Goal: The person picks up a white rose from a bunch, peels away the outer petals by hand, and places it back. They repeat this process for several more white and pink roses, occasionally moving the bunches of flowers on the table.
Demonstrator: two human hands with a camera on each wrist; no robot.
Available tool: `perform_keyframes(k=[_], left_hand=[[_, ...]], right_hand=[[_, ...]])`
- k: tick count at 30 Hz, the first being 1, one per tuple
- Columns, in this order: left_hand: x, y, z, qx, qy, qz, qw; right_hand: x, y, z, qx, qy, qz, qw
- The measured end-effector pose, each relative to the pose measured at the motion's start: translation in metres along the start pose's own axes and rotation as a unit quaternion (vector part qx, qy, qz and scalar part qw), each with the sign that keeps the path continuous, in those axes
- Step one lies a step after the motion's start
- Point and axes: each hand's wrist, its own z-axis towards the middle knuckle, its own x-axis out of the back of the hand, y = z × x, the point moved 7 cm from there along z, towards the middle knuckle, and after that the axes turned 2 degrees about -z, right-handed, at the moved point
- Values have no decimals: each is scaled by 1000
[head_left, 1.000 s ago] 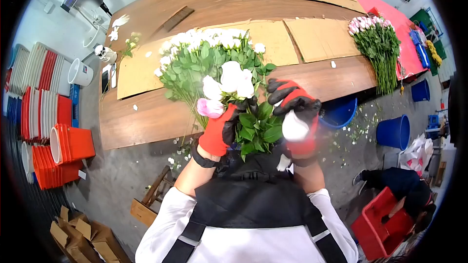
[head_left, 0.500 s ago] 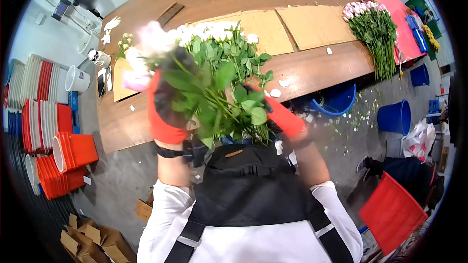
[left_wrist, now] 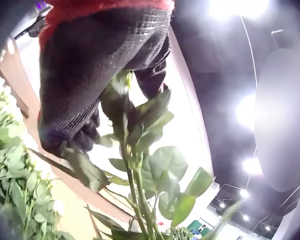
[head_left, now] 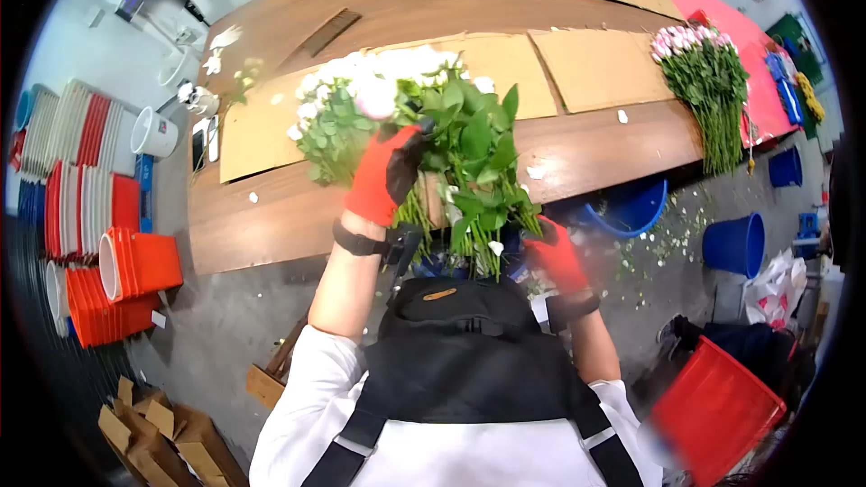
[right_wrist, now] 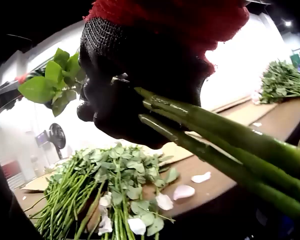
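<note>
My left hand (head_left: 388, 171), in a red and black glove, grips a few leafy roses just below their heads. One pale pink-white bloom (head_left: 375, 97) shows above the fingers, and green leaves (head_left: 478, 140) spread to the right of them. In the left wrist view the stems (left_wrist: 140, 200) run away from the curled fingers. Lower and to the right, my gloved right hand (head_left: 557, 252) is by the bottom of the foliage. Thick green stems (right_wrist: 230, 140) come out of its curled fingers in the right wrist view. Behind lies a large bunch of white roses (head_left: 316, 113).
Cardboard sheets (head_left: 595, 68) cover part of the wooden table (head_left: 262, 234). Pink roses (head_left: 704, 81) lie at its right end. Blue buckets (head_left: 733, 243) and scattered petals are on the floor. A person beside a red bin (head_left: 717, 406) is at the lower right; orange crates (head_left: 140, 266) stand left.
My left hand swung left with the roses tilted, then came back over the white bunch. My right hand went from beside the blooms, near a white petal, down to the lower stems.
</note>
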Motion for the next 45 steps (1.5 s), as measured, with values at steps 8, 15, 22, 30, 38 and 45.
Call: perform_keyframes(k=[8,15,22,30,38,45], left_hand=[[72,-91,-19,79,-43,-25,996],[97,-101,-47,85,26,9,996],[109,-111,-48,72,28,12,997],[97,-116,-44,84,13,-33,996],[66,-95,-34,-20,-32,181,983],[34,-61,-10,-47,38,70,996]], right_hand=[[128,17,75,30,226,-256,939],[146,3,124,116,379,-569,720],[17,50,122,179,144,-653,722],[3,88,147,48,230,-638,734],[33,14,93,114,196,-213,950],[-24,-14,12,134,54,-115,983]])
